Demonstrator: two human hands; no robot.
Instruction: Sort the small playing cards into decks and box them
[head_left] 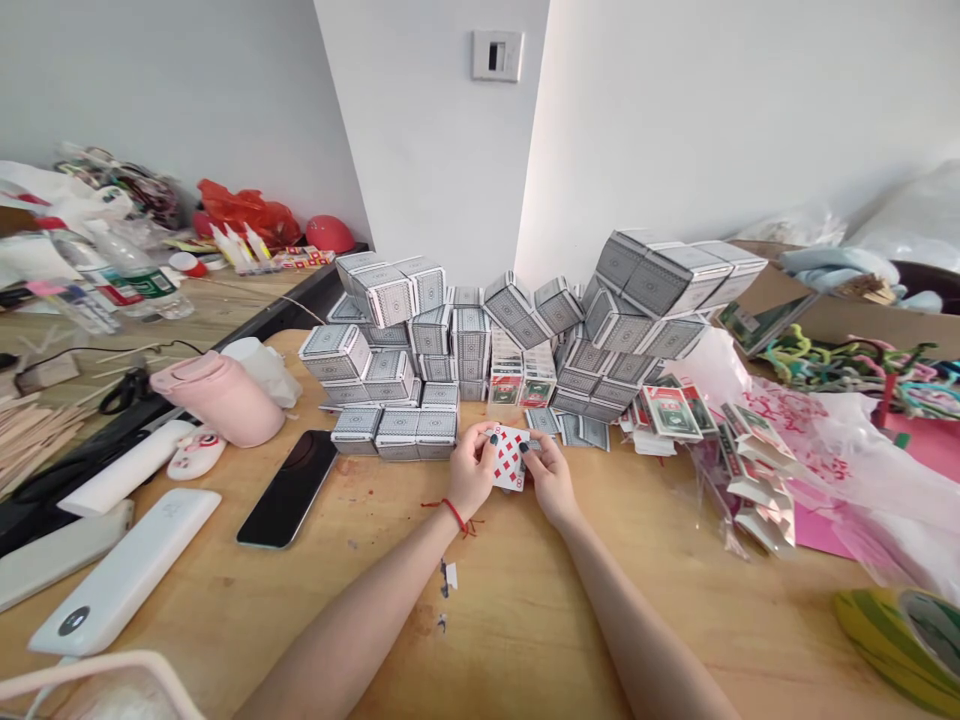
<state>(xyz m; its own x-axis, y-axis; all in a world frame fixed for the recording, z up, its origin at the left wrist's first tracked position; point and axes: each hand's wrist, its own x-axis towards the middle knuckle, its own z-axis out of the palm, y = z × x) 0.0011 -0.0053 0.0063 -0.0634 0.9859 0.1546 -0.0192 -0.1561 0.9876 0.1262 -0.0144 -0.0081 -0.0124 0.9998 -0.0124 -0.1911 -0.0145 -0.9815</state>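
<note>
By boxes (405, 425), L+R hands (471, 472) (551, 480) grip cards (510, 458)

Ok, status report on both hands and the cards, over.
Left hand and right hand both shut on small deck of playing cards, red diamonds face up. Stacked grey patterned card boxes just behind. Black smartphone lies apart, left.

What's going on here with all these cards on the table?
A person holds a deck of cards face up between the left hand and the right hand, over the wooden table; the top card shows red diamonds. Behind the hands stands a heap of grey-backed decks. Red and green card boxes lie to the right, a black phone to the left.
</note>
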